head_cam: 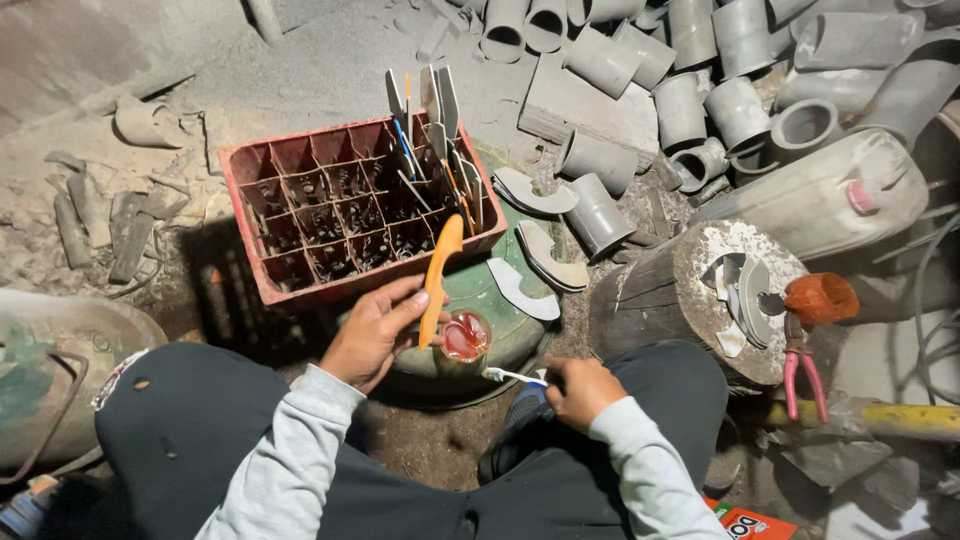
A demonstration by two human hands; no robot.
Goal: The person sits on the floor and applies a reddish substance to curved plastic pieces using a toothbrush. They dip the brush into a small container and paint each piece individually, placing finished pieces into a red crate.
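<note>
Okay, I see the left hand (372,330) closed round the lower end of an orange curved blade-shaped piece (438,275), its tip leaning up over the red crate (262,262). Right hand (583,390) pinches a white toothbrush (512,376), head pointing toward a small cup of red liquid (464,337) standing on the green drum lid (505,315). Just behind, grey curved cut-outs (545,262) lie near the wooden stump (660,295); pink-handled pliers (800,365) hang off the stump's edge.
</note>
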